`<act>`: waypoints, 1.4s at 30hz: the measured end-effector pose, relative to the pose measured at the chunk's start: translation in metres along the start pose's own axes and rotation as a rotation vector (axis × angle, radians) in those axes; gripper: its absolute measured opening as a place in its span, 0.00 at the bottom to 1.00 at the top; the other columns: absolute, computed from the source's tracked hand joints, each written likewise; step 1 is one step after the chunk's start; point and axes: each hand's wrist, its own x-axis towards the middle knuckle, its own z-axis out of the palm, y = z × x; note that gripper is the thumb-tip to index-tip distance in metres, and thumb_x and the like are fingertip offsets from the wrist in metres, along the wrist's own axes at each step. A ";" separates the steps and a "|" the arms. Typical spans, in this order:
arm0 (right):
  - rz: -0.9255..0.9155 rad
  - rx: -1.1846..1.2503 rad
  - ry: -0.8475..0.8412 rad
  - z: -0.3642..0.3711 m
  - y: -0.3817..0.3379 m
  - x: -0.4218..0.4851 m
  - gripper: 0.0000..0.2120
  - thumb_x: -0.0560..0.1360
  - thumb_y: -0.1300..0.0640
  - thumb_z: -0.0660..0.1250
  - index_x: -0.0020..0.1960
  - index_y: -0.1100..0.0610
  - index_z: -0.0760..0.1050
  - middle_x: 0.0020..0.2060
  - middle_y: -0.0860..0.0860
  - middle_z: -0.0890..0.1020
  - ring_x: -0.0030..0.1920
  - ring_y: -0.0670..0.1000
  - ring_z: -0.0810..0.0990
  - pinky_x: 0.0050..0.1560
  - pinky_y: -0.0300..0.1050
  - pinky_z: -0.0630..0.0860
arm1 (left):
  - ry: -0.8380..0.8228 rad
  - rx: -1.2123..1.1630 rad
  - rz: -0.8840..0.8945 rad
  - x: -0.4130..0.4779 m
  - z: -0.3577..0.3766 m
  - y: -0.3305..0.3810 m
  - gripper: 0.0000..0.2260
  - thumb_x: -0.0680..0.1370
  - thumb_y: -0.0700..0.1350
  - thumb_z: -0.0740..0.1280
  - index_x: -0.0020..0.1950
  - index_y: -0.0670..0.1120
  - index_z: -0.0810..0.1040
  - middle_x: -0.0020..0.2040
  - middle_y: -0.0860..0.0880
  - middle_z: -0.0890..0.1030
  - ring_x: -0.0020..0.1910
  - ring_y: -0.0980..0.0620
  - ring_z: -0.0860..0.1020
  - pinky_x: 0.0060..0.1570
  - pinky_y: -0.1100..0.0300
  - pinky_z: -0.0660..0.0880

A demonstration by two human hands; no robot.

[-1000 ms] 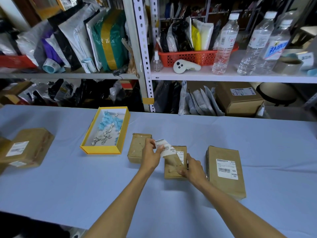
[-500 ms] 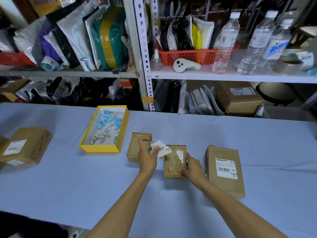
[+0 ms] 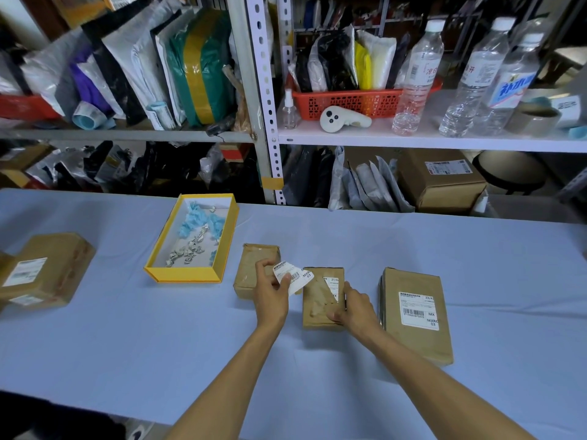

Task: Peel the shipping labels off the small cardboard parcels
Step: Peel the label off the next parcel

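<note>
A small brown parcel (image 3: 319,296) lies at the table's middle with a torn strip of white label (image 3: 334,285) still stuck near its right edge. My left hand (image 3: 270,292) pinches the peeled piece of shipping label (image 3: 292,276) just left of that parcel. My right hand (image 3: 352,308) grips the parcel's right side and holds it down. Behind my left hand sits a bare small parcel (image 3: 255,265). To the right lies a larger parcel (image 3: 416,315) with its label (image 3: 418,311) whole.
A yellow tray (image 3: 222,246) with crumpled label scraps stands at the left of the small parcels. Two labelled boxes (image 3: 47,269) sit at the far left of the blue table (image 3: 127,328). Shelving (image 3: 270,122) with bags, bottles and a red basket runs behind.
My left hand has pulled the torn label piece away from the parcel and to the left. My right hand stays on the parcel.
</note>
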 end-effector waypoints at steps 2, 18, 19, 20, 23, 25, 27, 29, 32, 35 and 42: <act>0.001 -0.005 0.000 0.000 0.000 0.000 0.24 0.69 0.56 0.73 0.60 0.60 0.68 0.53 0.58 0.80 0.53 0.60 0.78 0.46 0.46 0.74 | -0.015 0.019 -0.002 0.000 0.001 -0.001 0.16 0.77 0.39 0.68 0.57 0.54 0.67 0.39 0.51 0.84 0.42 0.52 0.84 0.43 0.52 0.79; 0.046 -0.042 -0.015 -0.003 -0.008 -0.004 0.25 0.70 0.56 0.71 0.62 0.60 0.66 0.55 0.59 0.77 0.54 0.60 0.78 0.50 0.48 0.76 | -0.021 0.155 0.038 0.001 -0.001 -0.001 0.17 0.77 0.42 0.69 0.54 0.61 0.67 0.43 0.49 0.81 0.45 0.50 0.80 0.44 0.52 0.77; 0.046 -0.045 -0.016 -0.003 -0.008 -0.004 0.25 0.70 0.56 0.71 0.63 0.60 0.66 0.55 0.59 0.77 0.54 0.60 0.77 0.51 0.49 0.76 | -0.004 0.184 0.040 0.001 -0.002 -0.002 0.16 0.76 0.43 0.69 0.55 0.61 0.67 0.42 0.49 0.81 0.44 0.49 0.81 0.44 0.53 0.76; 0.047 -0.046 -0.017 -0.003 -0.008 -0.004 0.25 0.71 0.56 0.71 0.63 0.60 0.66 0.55 0.59 0.77 0.54 0.60 0.77 0.52 0.49 0.76 | 0.008 0.205 0.032 0.001 -0.002 -0.002 0.16 0.76 0.45 0.70 0.54 0.61 0.66 0.43 0.49 0.82 0.45 0.49 0.81 0.45 0.52 0.77; 0.047 -0.048 -0.022 -0.003 -0.009 -0.005 0.26 0.71 0.56 0.71 0.64 0.60 0.65 0.56 0.59 0.77 0.54 0.60 0.78 0.51 0.49 0.76 | 0.015 0.224 -0.018 0.004 -0.003 -0.003 0.18 0.74 0.46 0.72 0.54 0.60 0.66 0.45 0.50 0.82 0.47 0.47 0.81 0.47 0.43 0.79; 0.050 -0.050 -0.024 -0.004 -0.010 -0.005 0.26 0.71 0.56 0.71 0.64 0.61 0.65 0.56 0.59 0.77 0.54 0.60 0.78 0.50 0.48 0.75 | 0.003 0.212 -0.048 0.006 -0.003 -0.003 0.19 0.73 0.44 0.73 0.55 0.57 0.66 0.45 0.49 0.81 0.47 0.46 0.81 0.45 0.42 0.80; 0.049 -0.049 -0.029 -0.004 -0.010 -0.005 0.25 0.71 0.57 0.71 0.63 0.61 0.65 0.55 0.59 0.78 0.54 0.60 0.78 0.49 0.47 0.75 | 0.006 0.194 -0.080 0.007 -0.004 -0.002 0.19 0.74 0.43 0.73 0.54 0.54 0.64 0.47 0.47 0.81 0.46 0.45 0.82 0.38 0.43 0.81; 0.044 -0.052 -0.033 -0.003 -0.009 -0.004 0.24 0.70 0.58 0.70 0.63 0.61 0.66 0.55 0.59 0.78 0.53 0.59 0.78 0.49 0.47 0.75 | 0.028 0.163 -0.101 0.008 -0.004 -0.001 0.18 0.74 0.41 0.72 0.54 0.51 0.65 0.49 0.43 0.81 0.46 0.43 0.82 0.31 0.51 0.80; 0.048 -0.067 -0.032 -0.002 -0.010 -0.004 0.24 0.71 0.58 0.70 0.63 0.62 0.65 0.55 0.59 0.77 0.54 0.60 0.77 0.50 0.48 0.75 | 0.040 0.136 -0.082 0.005 -0.005 0.000 0.14 0.76 0.38 0.69 0.53 0.48 0.66 0.46 0.42 0.81 0.44 0.42 0.82 0.29 0.55 0.78; 0.054 -0.085 -0.027 -0.002 -0.011 -0.003 0.24 0.71 0.59 0.69 0.62 0.63 0.65 0.55 0.60 0.77 0.55 0.61 0.77 0.49 0.47 0.74 | 0.003 0.114 -0.062 0.001 -0.005 -0.003 0.13 0.77 0.37 0.67 0.53 0.52 0.68 0.44 0.43 0.83 0.42 0.45 0.83 0.32 0.52 0.79; 0.046 -0.067 -0.028 -0.001 -0.009 -0.001 0.25 0.70 0.58 0.71 0.63 0.62 0.65 0.55 0.59 0.78 0.56 0.61 0.77 0.47 0.46 0.72 | -0.182 0.190 -0.024 -0.007 0.002 -0.001 0.08 0.74 0.41 0.69 0.49 0.52 0.75 0.49 0.56 0.78 0.46 0.59 0.77 0.43 0.67 0.72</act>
